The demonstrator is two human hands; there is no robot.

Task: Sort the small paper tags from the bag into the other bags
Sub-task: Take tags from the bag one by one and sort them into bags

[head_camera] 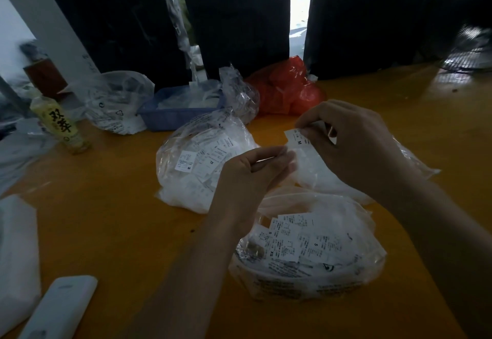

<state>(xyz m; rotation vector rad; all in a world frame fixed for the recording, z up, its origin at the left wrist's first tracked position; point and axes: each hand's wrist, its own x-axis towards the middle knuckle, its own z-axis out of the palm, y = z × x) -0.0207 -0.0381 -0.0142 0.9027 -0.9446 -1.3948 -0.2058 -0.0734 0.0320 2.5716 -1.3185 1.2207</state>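
My right hand [354, 146] pinches a small white paper tag [296, 138] marked M at its top edge. My left hand [250, 173] pinches the rim of a clear plastic bag [314, 173] just below that tag. A clear bag [306, 256] full of tags marked S and XS lies on the table in front of me, under my forearms. Another clear bag [197, 162] stuffed with tags marked M and XL stands to the left of my left hand.
On the orange table [119, 221], a blue basket [175, 115], a red bag [290, 91] and more clear bags [117, 101] sit at the back before black boxes [239, 24]. A yellow bottle [61, 125] stands left. A white device [61, 309] lies near left.
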